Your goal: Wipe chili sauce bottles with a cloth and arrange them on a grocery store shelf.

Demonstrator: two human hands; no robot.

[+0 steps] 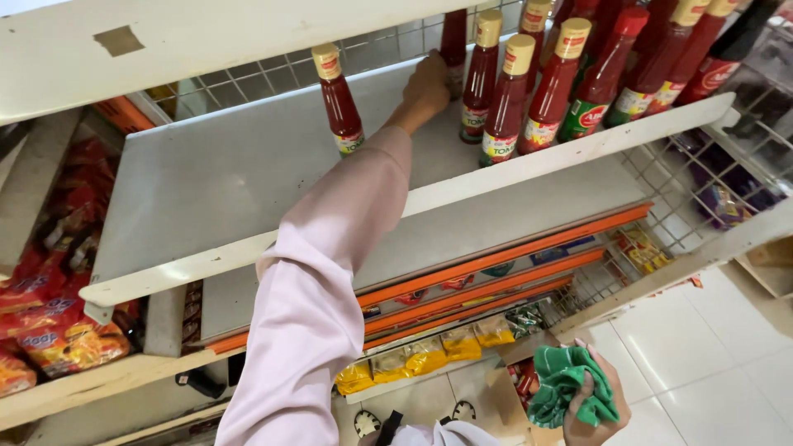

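Sleeve: pale pink sleeve [314, 314] ran from 6 o'clock up to the shelf, nearest the lens, stretched long because the reach went to the back row.
Left hand: left hand [426, 84] was at 12 o'clock, fingers curled around a red sauce bottle [453, 37] at the rear of the shelf; the grip looked closed, though the fingertips were hidden behind the bottle.
Right hand: right hand [596, 405] hung low at 4 o'clock, clenched on a bunched green cloth [568, 384], held clear of the shelf.
Bottles: a lone bottle [339, 101] stood apart at 11 o'clock; the bottle cluster [545, 83] crowded 1 o'clock, leaving bare board between.
Surface: grey shelf board [223, 182] with a white front lip, wire mesh behind.
Room: shop aisle, white floor tiles [702, 355] at 4 o'clock, snack packets [49, 330] at 8 o'clock.
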